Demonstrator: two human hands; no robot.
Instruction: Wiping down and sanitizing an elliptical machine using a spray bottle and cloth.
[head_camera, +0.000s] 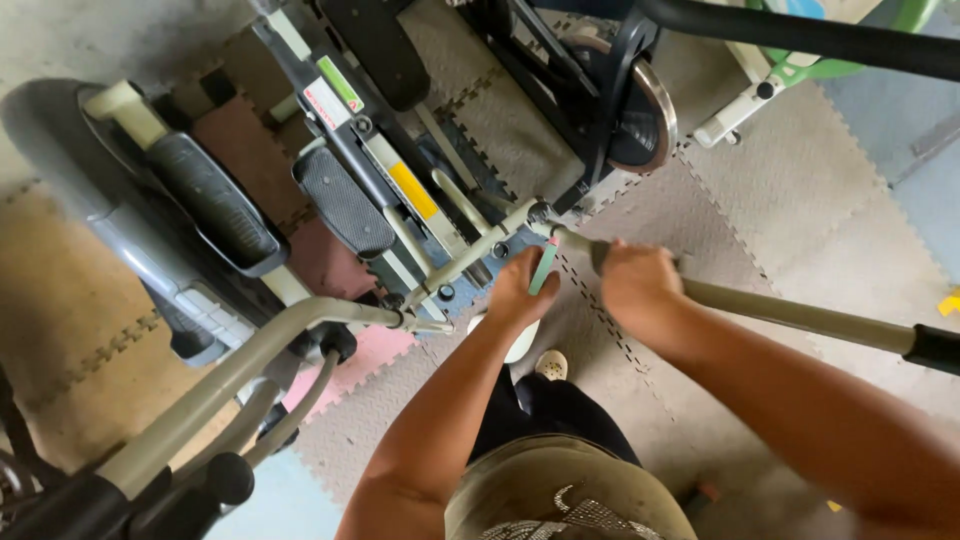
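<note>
Gripping a green-handled tool (544, 268), left hand (520, 290); right hand (638, 285) steadies handlebar (800, 315) (elliptical trainer)

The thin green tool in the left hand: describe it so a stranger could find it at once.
Start at the exercise machine on the foam floor mats and follow its pale grey handlebar tube, gripped by the right hand, to the joint. There the left hand holds the green tool: short, slim, pink-tipped, unlike the long grey tubes around it.
</note>
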